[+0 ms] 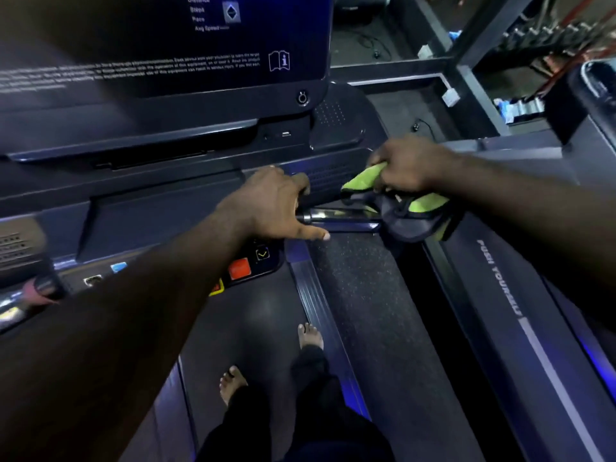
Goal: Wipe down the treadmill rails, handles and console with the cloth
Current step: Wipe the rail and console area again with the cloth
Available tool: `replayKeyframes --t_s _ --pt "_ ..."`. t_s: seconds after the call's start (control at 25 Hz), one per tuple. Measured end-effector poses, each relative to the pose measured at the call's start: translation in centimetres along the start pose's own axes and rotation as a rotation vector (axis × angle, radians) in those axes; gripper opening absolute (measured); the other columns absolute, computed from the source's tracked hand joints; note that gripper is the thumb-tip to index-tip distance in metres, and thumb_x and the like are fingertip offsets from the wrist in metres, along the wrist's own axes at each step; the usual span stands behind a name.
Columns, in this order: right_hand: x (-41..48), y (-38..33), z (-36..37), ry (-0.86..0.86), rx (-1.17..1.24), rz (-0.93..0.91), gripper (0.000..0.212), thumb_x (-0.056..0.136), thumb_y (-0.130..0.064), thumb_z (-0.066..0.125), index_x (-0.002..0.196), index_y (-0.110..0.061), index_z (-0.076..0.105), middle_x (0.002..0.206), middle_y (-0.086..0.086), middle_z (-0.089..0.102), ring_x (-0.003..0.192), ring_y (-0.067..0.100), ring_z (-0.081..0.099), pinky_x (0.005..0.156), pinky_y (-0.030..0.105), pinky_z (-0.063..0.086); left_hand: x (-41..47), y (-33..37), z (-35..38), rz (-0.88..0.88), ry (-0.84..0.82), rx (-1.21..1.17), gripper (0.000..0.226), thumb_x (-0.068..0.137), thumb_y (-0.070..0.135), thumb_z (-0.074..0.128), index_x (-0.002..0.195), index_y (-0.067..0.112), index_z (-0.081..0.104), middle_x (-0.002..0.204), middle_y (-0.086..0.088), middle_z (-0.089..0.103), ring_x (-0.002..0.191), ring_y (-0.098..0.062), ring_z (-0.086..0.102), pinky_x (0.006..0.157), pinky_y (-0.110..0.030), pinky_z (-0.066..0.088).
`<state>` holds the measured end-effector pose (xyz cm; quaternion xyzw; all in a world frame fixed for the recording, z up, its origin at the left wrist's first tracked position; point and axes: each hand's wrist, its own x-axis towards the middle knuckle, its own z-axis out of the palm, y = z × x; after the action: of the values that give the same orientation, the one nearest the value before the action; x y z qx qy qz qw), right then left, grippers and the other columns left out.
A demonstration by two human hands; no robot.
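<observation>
- At the far left edge, a grey vented part [18, 243] of the treadmill sits blurred and close to the camera; what lies below it is too smeared to make out.
- The console [160, 55] fills the upper left: a dark screen with white text lines, an open-book information symbol [279, 61] near its right side and a round button [302, 97] at the lower right corner.
- Under the console, a control strip carries a small blue patch [119, 267], an orange-red button [239, 269] and a yellow tick mark [262, 254]; the left forearm crosses over part of it.
- The left hand [273, 205] rests palm-down on the front edge of the console housing, fingers spread and loosely bent, thumb pointing right. It has hold of nothing I can see, though its fingertips touch the end of the handle.
- The handle [340, 216], a short shiny bar, runs right from that hand to the cloth.
- The cloth [413, 211], lime green with a dark side, is bunched over the right end of the handle, above the right side rail.
- The right hand [408, 166] is closed around the top of the cloth, fingers curled down into its folds.
- Below, two bare feet [310, 336] stand on the dark belt [253, 328].
- The right side rail [520, 295] bears white lettering.
</observation>
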<state>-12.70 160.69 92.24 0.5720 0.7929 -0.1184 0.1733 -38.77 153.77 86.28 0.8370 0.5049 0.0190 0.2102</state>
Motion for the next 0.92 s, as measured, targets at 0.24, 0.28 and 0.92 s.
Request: replayKeyframes --t_s 0.24,0.28,0.92 --pt "-6.6 -7.9 8.9 0.421 0.735 0.086 0.045 0.108 -0.046 0.046 0.147 -0.03 0.061 0.149 0.0 0.061 0.139 0.025 0.055 0.118 0.046 0.041 0.5 -0.6 -0.2 -0.218 0.515 -0.537 0.023 0.103 0.032 0.046 0.102 0.011 0.054 0.101 -0.009 0.061 0.095 -0.022 0.054 0.081 -0.033 0.038" --pt "-6.6 -11.4 11.3 0.52 0.57 0.065 0.048 0.109 -0.047 0.039 0.148 -0.031 0.059 0.156 0.0 0.055 0.147 0.03 0.045 0.123 0.049 0.033 0.5 -0.5 -0.2 -0.191 0.515 -0.535 0.025 0.105 0.033 0.042 0.099 0.011 0.052 0.098 -0.009 0.059 0.093 -0.023 0.054 0.082 -0.034 0.038" --pt "-4.6 -13.6 14.8 0.882 0.295 0.014 0.035 0.102 -0.045 0.057 0.128 -0.026 0.072 0.137 0.002 0.065 0.127 0.034 0.055 0.106 0.049 0.042 0.7 -0.4 0.5 0.078 0.37 -0.198 0.028 0.111 0.033 0.028 0.092 0.021 0.045 0.089 -0.002 0.046 0.085 -0.024 0.042 0.083 -0.045 0.034"
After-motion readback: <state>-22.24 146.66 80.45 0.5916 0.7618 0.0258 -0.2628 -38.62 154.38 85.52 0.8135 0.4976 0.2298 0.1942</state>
